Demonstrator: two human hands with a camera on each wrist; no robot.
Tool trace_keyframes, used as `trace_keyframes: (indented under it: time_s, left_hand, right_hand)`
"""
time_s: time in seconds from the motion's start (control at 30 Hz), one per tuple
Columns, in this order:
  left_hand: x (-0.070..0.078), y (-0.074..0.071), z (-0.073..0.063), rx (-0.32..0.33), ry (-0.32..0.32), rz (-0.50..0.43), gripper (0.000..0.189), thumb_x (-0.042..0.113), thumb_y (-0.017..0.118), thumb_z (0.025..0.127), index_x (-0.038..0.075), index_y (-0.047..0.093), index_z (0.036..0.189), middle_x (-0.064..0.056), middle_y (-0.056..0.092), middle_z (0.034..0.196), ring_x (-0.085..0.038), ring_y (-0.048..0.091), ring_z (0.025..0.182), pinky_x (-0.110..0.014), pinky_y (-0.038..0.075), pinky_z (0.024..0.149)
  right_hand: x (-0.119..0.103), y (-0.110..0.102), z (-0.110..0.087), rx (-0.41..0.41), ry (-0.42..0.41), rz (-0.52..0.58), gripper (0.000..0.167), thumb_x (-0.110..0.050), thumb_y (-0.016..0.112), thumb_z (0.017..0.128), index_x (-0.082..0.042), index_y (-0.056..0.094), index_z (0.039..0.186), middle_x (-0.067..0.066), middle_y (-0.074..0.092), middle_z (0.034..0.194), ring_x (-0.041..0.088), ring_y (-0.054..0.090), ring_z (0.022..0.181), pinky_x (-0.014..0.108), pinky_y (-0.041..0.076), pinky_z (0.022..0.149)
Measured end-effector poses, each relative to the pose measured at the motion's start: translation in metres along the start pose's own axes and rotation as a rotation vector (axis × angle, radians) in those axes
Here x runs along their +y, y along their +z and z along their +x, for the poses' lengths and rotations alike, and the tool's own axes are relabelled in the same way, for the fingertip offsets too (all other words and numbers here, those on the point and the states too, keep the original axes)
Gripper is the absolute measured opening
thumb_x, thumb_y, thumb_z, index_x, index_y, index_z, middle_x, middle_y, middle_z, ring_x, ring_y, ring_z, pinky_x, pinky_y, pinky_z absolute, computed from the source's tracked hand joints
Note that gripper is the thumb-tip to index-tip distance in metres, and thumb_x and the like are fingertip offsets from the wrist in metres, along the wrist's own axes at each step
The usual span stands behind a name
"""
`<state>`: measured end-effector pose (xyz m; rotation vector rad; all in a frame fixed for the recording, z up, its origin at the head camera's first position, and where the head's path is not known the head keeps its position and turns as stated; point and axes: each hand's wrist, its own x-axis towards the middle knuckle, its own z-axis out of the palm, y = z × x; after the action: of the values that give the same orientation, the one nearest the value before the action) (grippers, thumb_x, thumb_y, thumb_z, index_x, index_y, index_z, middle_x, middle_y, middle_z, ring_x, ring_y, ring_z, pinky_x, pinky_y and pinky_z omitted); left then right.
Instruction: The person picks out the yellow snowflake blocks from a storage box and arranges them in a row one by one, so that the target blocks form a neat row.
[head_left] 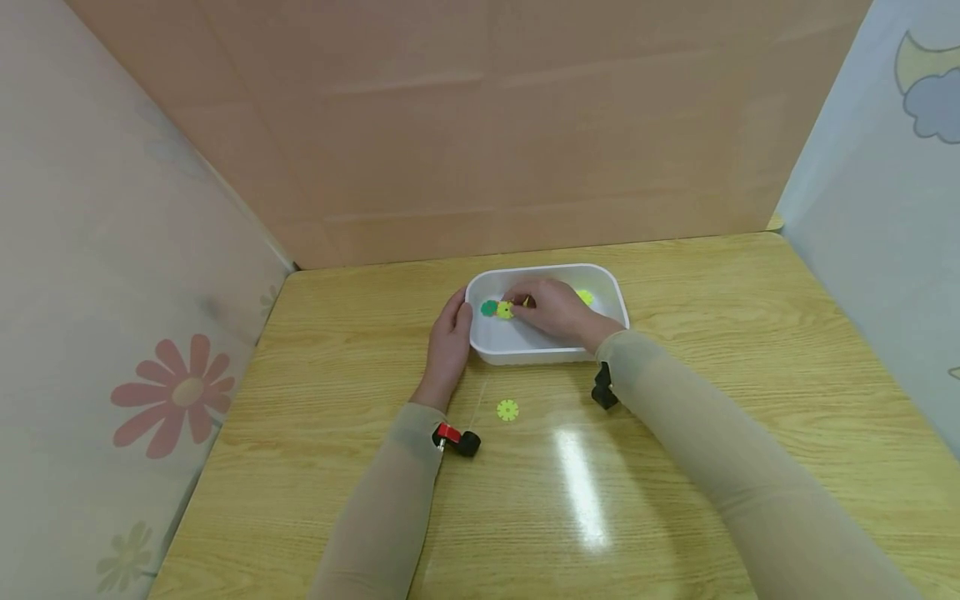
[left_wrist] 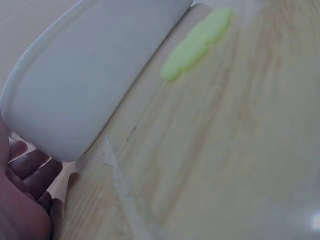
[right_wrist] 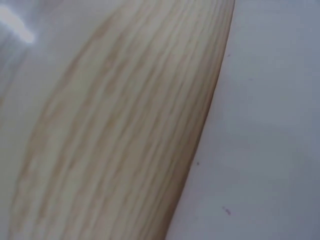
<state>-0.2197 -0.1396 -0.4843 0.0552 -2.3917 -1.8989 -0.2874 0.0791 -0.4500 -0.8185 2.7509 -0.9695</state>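
Observation:
A white plastic tray (head_left: 536,357) stands on the table. Against its left end rests my left hand (head_left: 448,343), fingers along the outer wall; in the left wrist view those fingers (left_wrist: 37,172) touch the tray's corner. My right hand (head_left: 553,307) reaches inside and pinches a yellow notched disc (head_left: 505,310) at its fingertips. Beside that disc lies a green disc (head_left: 489,308); whether the two touch cannot be told. Another yellow piece (head_left: 584,297) shows behind the right hand. The right wrist view holds only table and tray wall, with no fingers.
On the wooden table (head_left: 360,333), in front of the tray, lies a loose yellow-green notched disc (head_left: 507,410). A tan panel (head_left: 487,125) closes off the back. Pale walls with printed flowers (head_left: 176,392) and a moon stand at the sides.

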Motion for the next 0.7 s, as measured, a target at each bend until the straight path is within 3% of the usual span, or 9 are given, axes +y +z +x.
trace_keyframes:
  time_s: [0.17,0.7]
  left_hand:
    - [0.000,0.001,0.001,0.002,0.003,0.003,0.051,0.042,0.045,0.119,0.025,0.052,0.166,0.004,0.054,0.165,-0.019,0.045,0.156,-0.045,0.038,0.129]
    - [0.000,0.003,0.000,-0.021,-0.021,0.013,0.053,0.045,0.042,0.119,0.027,0.049,0.168,0.005,0.052,0.167,-0.020,0.042,0.158,-0.047,0.037,0.129]
  right_hand:
    - [0.001,-0.002,-0.002,0.006,-0.008,0.018,0.036,-0.014,0.070,0.108,-0.016,0.076,0.144,0.005,0.076,0.114,0.022,0.066,0.097,0.040,0.056,0.088]
    - [-0.008,-0.019,-0.016,0.059,-0.036,0.086,0.035,-0.009,0.075,0.106,-0.008,0.076,0.141,0.011,0.079,0.125,0.026,0.072,0.111,0.045,0.059,0.101]
